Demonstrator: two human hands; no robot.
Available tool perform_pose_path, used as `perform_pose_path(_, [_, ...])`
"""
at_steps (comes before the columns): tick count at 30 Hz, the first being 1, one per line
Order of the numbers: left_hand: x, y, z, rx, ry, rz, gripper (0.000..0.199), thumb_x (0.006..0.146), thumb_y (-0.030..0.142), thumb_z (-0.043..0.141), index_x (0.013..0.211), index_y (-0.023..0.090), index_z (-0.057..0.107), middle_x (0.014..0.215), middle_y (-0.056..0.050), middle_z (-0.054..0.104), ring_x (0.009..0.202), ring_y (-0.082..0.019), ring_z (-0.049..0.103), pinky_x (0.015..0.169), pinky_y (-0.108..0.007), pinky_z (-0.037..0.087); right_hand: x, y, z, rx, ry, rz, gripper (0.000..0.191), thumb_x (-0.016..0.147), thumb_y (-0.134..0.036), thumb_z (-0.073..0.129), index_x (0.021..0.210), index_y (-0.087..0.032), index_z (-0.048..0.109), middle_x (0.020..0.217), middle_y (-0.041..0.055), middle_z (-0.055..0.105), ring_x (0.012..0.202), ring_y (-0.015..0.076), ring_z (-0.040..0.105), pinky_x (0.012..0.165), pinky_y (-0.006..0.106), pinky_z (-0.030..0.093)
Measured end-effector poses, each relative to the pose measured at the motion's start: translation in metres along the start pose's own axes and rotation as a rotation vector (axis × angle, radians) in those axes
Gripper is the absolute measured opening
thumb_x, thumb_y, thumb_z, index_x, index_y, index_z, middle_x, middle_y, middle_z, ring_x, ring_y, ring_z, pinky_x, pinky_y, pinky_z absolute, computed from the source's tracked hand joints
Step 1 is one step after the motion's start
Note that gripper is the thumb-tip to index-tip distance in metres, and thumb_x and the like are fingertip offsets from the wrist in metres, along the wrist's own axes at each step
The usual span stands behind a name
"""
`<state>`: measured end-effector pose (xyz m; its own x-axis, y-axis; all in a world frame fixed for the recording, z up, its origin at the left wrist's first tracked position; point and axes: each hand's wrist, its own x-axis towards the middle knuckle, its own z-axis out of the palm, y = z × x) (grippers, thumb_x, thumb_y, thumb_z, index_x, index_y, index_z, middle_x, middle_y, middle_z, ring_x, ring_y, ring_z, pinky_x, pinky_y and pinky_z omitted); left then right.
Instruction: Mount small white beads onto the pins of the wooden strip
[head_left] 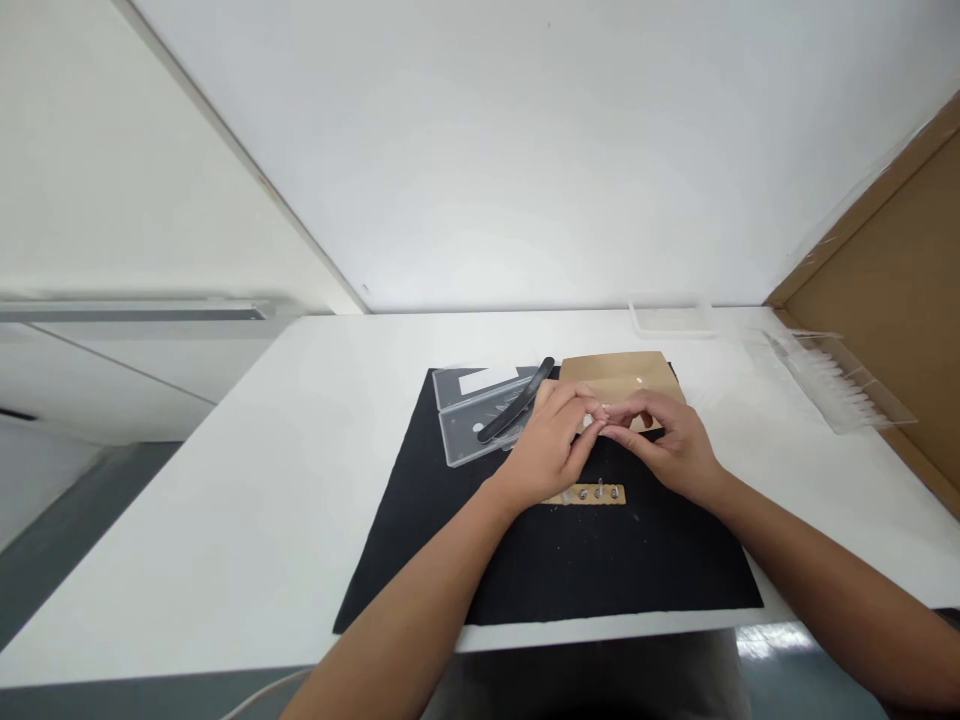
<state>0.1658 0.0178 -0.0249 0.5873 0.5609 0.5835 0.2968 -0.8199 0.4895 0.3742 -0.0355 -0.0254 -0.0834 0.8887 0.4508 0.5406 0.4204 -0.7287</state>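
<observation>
My left hand [553,440] and my right hand [670,445] meet fingertip to fingertip over the black mat [420,560]. Both are closed in a pinch around something tiny and pale, mostly hidden by the fingers. Just below the left hand lies a narrow wood-coloured strip [621,495] bearing several small round silvery pieces, some with clear upright bits; its left end is behind the hand. A curved black nail file [517,400] rests across an opened clear plastic case [457,440] beside the left hand. Behind the hands is a tan card or board [615,368].
On the white table [225,500], a clear tray of nail tips [832,385] sits at the right near a brown cardboard panel [892,280]. A clear plastic holder [675,322] stands at the back against the white wall [525,150]. Tiny specks dot the mat.
</observation>
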Motion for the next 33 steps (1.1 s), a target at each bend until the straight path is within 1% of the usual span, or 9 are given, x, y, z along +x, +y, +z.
perform_pose_path(5, [0.000,0.002,0.002,-0.082,0.008,-0.036,0.012,0.105,0.025,0.052,0.105,0.021,0.064,0.108,-0.009,0.067,0.103,-0.024,0.058,0.094,-0.040,0.049,-0.001,-0.002,0.004,0.099,0.046,0.052,0.015,0.092,-0.042,0.079,0.098,-0.028,0.079,0.090,0.0017,0.079,0.076,0.0179,0.068,0.065,0.034,0.048])
perform_pose_path(11, [0.002,0.001,0.003,-0.108,0.100,-0.030,0.014,0.103,0.030,0.061,0.101,0.023,0.073,0.100,-0.007,0.072,0.099,-0.022,0.061,0.090,-0.039,0.051,-0.002,0.000,0.004,0.200,0.073,0.041,0.018,0.093,-0.042,0.077,0.089,-0.025,0.076,0.089,0.0038,0.075,0.076,0.0178,0.066,0.063,0.034,0.048])
perform_pose_path(16, [0.000,-0.013,0.000,0.155,0.123,-0.023,0.019,0.104,0.025,0.058,0.117,0.021,0.070,0.106,-0.009,0.073,0.106,-0.025,0.061,0.099,-0.044,0.049,0.000,0.004,0.000,0.239,0.080,0.147,0.024,0.096,-0.048,0.072,0.092,-0.024,0.070,0.102,0.0064,0.075,0.087,0.0192,0.071,0.072,0.035,0.057])
perform_pose_path(17, [-0.001,-0.018,-0.002,0.242,0.134,-0.048,0.021,0.104,0.023,0.057,0.121,0.019,0.069,0.107,-0.010,0.073,0.107,-0.027,0.060,0.101,-0.046,0.047,0.001,0.006,-0.001,0.254,0.091,0.180,0.025,0.096,-0.049,0.072,0.093,-0.024,0.069,0.102,0.0067,0.076,0.088,0.0200,0.072,0.074,0.036,0.059])
perform_pose_path(20, [-0.005,-0.034,-0.008,0.480,0.212,-0.228,0.020,0.101,0.024,0.057,0.114,0.017,0.071,0.108,-0.014,0.069,0.107,-0.032,0.055,0.097,-0.048,0.048,0.003,0.010,-0.004,0.260,0.125,0.233,0.028,0.094,-0.051,0.075,0.094,-0.023,0.068,0.096,0.0062,0.076,0.086,0.0213,0.075,0.076,0.038,0.061])
perform_pose_path(23, [-0.010,-0.044,-0.013,0.627,0.144,-0.389,0.026,0.098,0.031,0.060,0.112,0.014,0.074,0.109,-0.017,0.066,0.110,-0.036,0.051,0.097,-0.049,0.048,0.004,0.014,-0.006,0.234,0.156,0.260,0.029,0.091,-0.050,0.078,0.094,-0.023,0.070,0.091,0.0050,0.076,0.079,0.0201,0.074,0.073,0.036,0.061])
perform_pose_path(26, [-0.012,-0.047,-0.013,0.703,0.037,-0.492,0.034,0.097,0.038,0.062,0.110,0.010,0.076,0.107,-0.018,0.065,0.112,-0.038,0.049,0.100,-0.050,0.048,0.004,0.018,-0.008,0.199,0.180,0.279,0.029,0.090,-0.051,0.079,0.097,-0.023,0.074,0.090,0.0050,0.077,0.078,0.0202,0.074,0.072,0.036,0.061])
perform_pose_path(29, [-0.012,-0.047,-0.012,0.748,-0.026,-0.542,0.036,0.096,0.039,0.063,0.111,0.008,0.076,0.108,-0.019,0.064,0.114,-0.039,0.049,0.101,-0.050,0.047,0.005,0.020,-0.010,0.125,0.189,0.270,0.030,0.091,-0.053,0.077,0.099,-0.024,0.077,0.094,0.0058,0.078,0.079,0.0211,0.074,0.068,0.035,0.061])
perform_pose_path(33, [-0.012,-0.047,-0.013,0.763,-0.054,-0.540,0.034,0.096,0.037,0.064,0.111,0.009,0.077,0.108,-0.019,0.065,0.111,-0.039,0.050,0.100,-0.049,0.047,0.007,0.020,-0.013,-0.049,0.171,0.219,0.025,0.095,-0.051,0.071,0.100,-0.026,0.077,0.094,0.0042,0.077,0.075,0.0189,0.071,0.063,0.033,0.058])
